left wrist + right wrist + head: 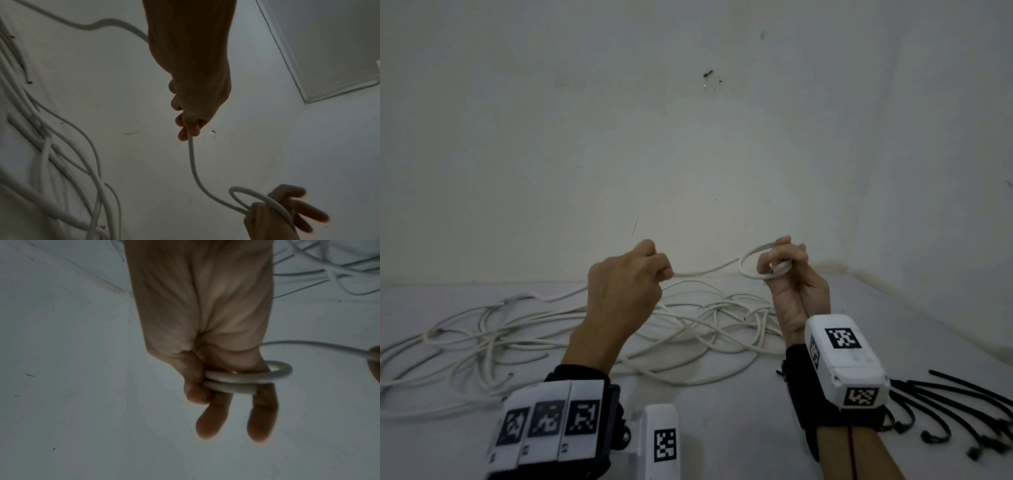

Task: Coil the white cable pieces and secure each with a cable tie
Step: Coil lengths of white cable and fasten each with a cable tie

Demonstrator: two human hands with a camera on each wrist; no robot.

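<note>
My right hand (784, 263) is raised above the floor and pinches a small coil (751, 262) of white cable between thumb and fingers. In the right wrist view the coil (242, 379) shows two turns lying across the fingers (211, 418). A span of the same white cable (705, 272) runs left from the coil to my left hand (654, 263), which pinches it with curled fingers. From the left wrist the cable (192, 159) drops out of the left fingers (185, 129) and curves to the coil (257, 198) in the right hand (287, 211).
A loose tangle of white cables (551, 335) is spread over the white floor behind and below my hands. Several black cable ties (945, 411) lie at the right, beside my right forearm. A white wall (688, 137) stands close ahead.
</note>
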